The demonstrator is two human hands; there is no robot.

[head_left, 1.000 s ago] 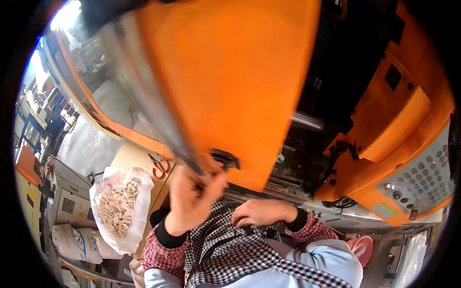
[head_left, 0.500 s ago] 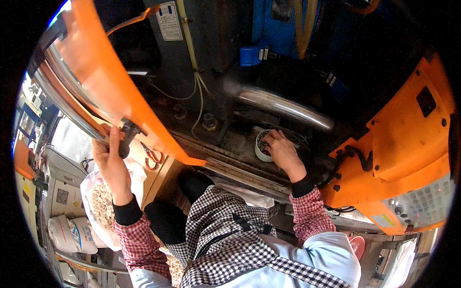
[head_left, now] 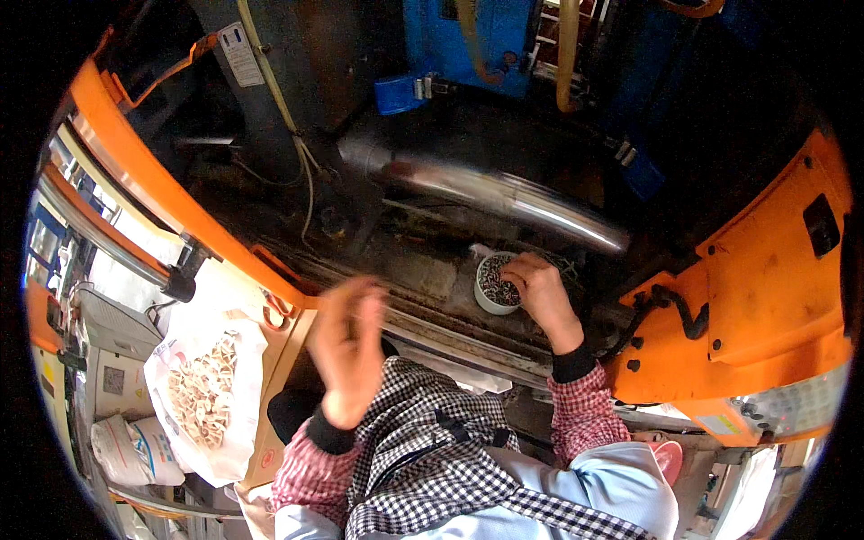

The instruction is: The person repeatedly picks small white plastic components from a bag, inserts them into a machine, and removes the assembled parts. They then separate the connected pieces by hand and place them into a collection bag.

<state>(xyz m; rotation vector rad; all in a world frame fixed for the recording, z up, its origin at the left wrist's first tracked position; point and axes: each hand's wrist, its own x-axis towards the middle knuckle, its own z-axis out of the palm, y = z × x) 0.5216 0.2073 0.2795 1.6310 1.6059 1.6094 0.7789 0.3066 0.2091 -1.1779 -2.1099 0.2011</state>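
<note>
A small white cup [head_left: 490, 300] filled with tiny dark and shiny metal pieces [head_left: 498, 277] stands on the grimy machine bed. My right hand [head_left: 544, 292] reaches over its right rim, fingertips pinched together among the pieces. What those fingers hold is too small to make out. My left hand [head_left: 349, 337] is in the air in front of the machine opening, left of the cup and apart from the orange door [head_left: 193, 202]. Motion smears its fingers, so their grip is unclear.
A polished steel bar [head_left: 513, 198] crosses behind the cup. An orange panel [head_left: 765, 279] with buttons borders the right. At left, an open white bag of beige molded parts [head_left: 205, 387] rests beside a cardboard box [head_left: 277, 396], with red-handled scissors [head_left: 274, 310] near it.
My left hand has let go of the door handle and moved right. The door has slid left, widening the opening. My right hand stays at the cup, its fingers shifted slightly.
</note>
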